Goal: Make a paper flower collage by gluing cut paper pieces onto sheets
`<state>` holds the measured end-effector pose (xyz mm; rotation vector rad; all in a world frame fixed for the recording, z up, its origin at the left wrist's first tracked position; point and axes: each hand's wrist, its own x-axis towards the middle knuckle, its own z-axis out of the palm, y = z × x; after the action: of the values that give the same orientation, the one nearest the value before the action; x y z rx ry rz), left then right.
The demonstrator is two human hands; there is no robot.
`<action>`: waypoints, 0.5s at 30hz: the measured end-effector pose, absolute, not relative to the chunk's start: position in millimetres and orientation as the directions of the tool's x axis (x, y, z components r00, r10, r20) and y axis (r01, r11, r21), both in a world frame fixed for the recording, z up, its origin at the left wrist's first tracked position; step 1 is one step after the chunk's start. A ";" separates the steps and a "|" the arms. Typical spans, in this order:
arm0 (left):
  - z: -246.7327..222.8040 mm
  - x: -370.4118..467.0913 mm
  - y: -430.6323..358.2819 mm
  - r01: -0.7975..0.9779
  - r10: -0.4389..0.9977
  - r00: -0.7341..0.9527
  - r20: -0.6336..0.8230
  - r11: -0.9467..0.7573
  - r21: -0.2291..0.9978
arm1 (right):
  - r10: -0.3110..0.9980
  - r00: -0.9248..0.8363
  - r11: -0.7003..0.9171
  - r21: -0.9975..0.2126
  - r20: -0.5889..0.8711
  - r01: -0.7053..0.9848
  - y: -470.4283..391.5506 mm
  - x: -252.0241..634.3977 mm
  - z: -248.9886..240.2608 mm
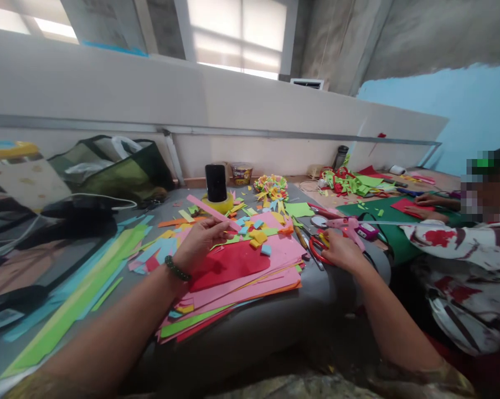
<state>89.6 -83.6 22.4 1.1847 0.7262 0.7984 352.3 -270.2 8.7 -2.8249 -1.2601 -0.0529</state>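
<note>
Left hand (200, 244): we're pinching one end of a long flat pink paper strip (204, 206) between thumb and fingertips; the strip slants across the fingers, up off the table. Right hand (343, 252): our fingers are curled at the red loop-handled scissors (315, 252); can't tell if we're gripping them or only touching. Pink plastic glue gun (351, 228) is just beyond the right hand.

Between our hands: a red paper sheet (228, 267) on a stack of pink paper sheets (290, 250), with small folded yellow paper pieces (258, 238) and a light-blue paper square (266, 250) on top. Left of our left forearm: long light-green paper strips (79, 299). Beyond the left hand: a black phone (215, 183) propped upright at a yellow tape roll (218, 205). Well right of our right hand, a co-worker's hand (421, 213) rests on a red paper piece (405, 206) over a dark-green mat (364, 209).
</note>
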 end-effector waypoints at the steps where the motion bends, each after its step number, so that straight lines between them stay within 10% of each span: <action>1: 21.9 90.1 -84.4 -0.146 0.832 0.549 -0.083 0.193 0.970 | 0.736 0.674 -0.674 -0.021 0.072 0.738 -268.9 349.4 10.1; 9: 28.5 98.4 -99.7 -0.149 0.741 0.661 -0.118 0.284 0.947 | 0.681 0.622 -0.653 -0.064 0.386 0.755 -264.3 325.1 19.9; 15: 44.8 164.3 -108.7 -0.288 0.736 0.639 -0.224 0.499 0.818 | 0.652 0.580 -0.431 -0.391 0.488 0.813 -264.4 311.1 24.5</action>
<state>164.3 -108.7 44.8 0.8325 0.6122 0.6680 311.1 -264.4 24.5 -2.2139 -1.1619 -0.3516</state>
